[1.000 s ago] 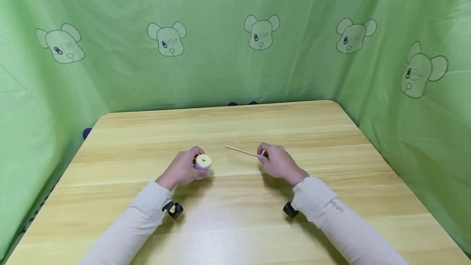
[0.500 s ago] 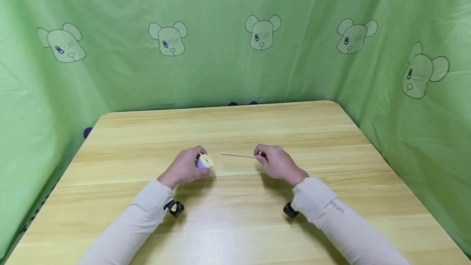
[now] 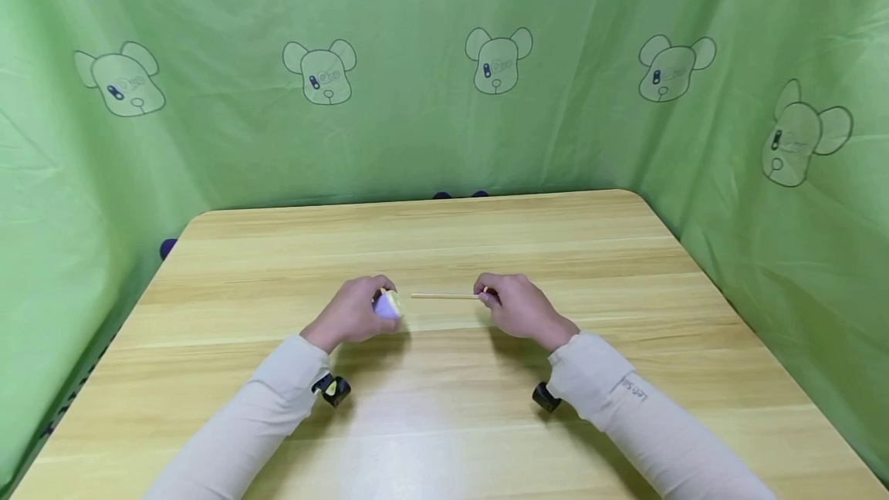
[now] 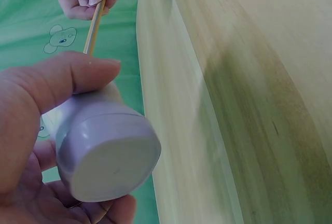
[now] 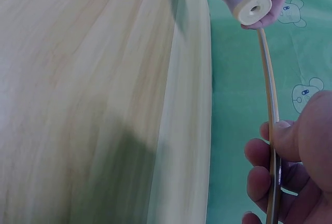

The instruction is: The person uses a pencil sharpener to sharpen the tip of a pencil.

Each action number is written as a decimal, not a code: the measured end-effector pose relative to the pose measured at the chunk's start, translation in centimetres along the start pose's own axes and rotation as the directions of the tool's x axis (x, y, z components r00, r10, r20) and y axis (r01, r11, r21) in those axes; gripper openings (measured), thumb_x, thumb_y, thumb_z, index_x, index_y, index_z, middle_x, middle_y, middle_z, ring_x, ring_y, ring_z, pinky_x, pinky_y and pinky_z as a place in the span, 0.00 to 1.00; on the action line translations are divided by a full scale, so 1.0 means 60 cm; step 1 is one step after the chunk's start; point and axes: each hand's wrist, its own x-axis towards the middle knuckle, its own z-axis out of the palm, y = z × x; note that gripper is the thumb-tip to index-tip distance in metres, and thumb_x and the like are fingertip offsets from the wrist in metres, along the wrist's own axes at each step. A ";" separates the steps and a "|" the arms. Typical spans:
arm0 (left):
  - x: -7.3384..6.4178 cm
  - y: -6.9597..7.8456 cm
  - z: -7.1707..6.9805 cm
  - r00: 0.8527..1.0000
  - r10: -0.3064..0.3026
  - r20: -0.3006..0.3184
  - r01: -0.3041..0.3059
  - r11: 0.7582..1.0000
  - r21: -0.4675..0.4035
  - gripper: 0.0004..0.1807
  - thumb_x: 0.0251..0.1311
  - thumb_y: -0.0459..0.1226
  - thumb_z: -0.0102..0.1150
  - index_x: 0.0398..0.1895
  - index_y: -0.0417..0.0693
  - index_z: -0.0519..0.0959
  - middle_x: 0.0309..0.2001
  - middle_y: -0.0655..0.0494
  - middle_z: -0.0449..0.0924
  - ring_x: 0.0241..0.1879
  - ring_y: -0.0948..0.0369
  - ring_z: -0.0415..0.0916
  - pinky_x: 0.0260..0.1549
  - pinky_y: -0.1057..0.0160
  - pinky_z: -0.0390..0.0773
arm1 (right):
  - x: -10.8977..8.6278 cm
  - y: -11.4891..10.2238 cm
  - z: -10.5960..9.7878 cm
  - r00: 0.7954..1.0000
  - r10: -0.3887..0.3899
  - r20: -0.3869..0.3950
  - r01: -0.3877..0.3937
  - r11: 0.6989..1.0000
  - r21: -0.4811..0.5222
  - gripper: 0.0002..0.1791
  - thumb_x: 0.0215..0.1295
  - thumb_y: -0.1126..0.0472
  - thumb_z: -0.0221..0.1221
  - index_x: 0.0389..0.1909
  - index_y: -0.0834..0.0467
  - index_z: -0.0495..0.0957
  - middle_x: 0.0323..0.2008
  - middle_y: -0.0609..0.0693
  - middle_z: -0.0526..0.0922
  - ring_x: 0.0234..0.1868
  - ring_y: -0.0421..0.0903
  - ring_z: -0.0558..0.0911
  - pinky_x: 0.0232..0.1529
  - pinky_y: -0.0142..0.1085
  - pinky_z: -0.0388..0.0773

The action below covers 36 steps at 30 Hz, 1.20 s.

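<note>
My left hand [image 3: 350,311] grips a small purple pencil sharpener [image 3: 387,305] above the wooden table, thumb on one side and fingers round the other. In the right wrist view its pale yellow end, with a round hole in the middle, faces the right hand; the left wrist view shows its smooth base [image 4: 114,172]. Opposite, my right hand [image 3: 521,307] pinches a slim yellow pencil [image 5: 268,73] between thumb and fingers. The pencil lies nearly level, pointing left. A short gap separates its tip from the sharpener in the head view. Its rear part is hidden by the right hand.
Beneath both hands spreads the light wooden table [image 3: 444,423]. A green curtain [image 3: 410,130] printed with bear heads closes off the back and both sides. Small black wrist cameras [image 3: 545,396] hang below the cuffs.
The sharpener has tipped so its holed end turns from upward toward the right hand. The pencil has swung from slanting to nearly level and moved slightly left, closer to the sharpener.
</note>
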 end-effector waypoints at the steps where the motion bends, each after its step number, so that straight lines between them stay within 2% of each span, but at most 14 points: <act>1: 0.000 0.001 -0.001 1.000 0.003 0.001 -0.003 1.000 0.003 0.28 0.41 0.37 0.77 0.49 0.41 0.78 0.40 0.49 0.79 0.37 0.55 0.75 0.32 0.62 0.78 | 0.000 -0.001 0.000 1.000 -0.005 0.000 0.005 1.000 -0.001 0.05 0.68 0.69 0.56 0.38 0.60 0.81 0.30 0.53 0.83 0.25 0.42 0.73 0.30 0.37 0.73; 10: 0.005 0.000 0.000 0.998 0.062 -0.008 -0.062 0.998 0.024 0.28 0.39 0.36 0.74 0.49 0.37 0.79 0.37 0.49 0.78 0.34 0.56 0.73 0.29 0.63 0.76 | 0.002 -0.003 0.005 0.998 -0.054 -0.015 0.053 0.999 -0.010 0.06 0.67 0.70 0.56 0.37 0.62 0.81 0.29 0.52 0.83 0.24 0.41 0.73 0.29 0.36 0.73; 24: 0.009 0.014 0.002 0.999 0.007 0.035 -0.008 0.999 0.032 0.31 0.39 0.34 0.75 0.53 0.40 0.79 0.38 0.48 0.75 0.36 0.55 0.72 0.30 0.62 0.77 | 0.001 -0.005 0.012 0.997 -0.075 0.003 0.075 0.997 -0.003 0.08 0.65 0.73 0.55 0.37 0.61 0.82 0.32 0.53 0.85 0.28 0.41 0.77 0.33 0.38 0.77; 36: 0.012 0.017 0.008 0.998 0.047 0.036 -0.049 0.998 0.038 0.31 0.37 0.33 0.74 0.52 0.39 0.80 0.36 0.48 0.74 0.34 0.55 0.71 0.28 0.63 0.75 | 0.000 -0.006 0.012 0.995 -0.098 0.004 0.098 0.995 -0.009 0.08 0.64 0.73 0.55 0.36 0.61 0.81 0.32 0.53 0.84 0.27 0.40 0.76 0.31 0.35 0.76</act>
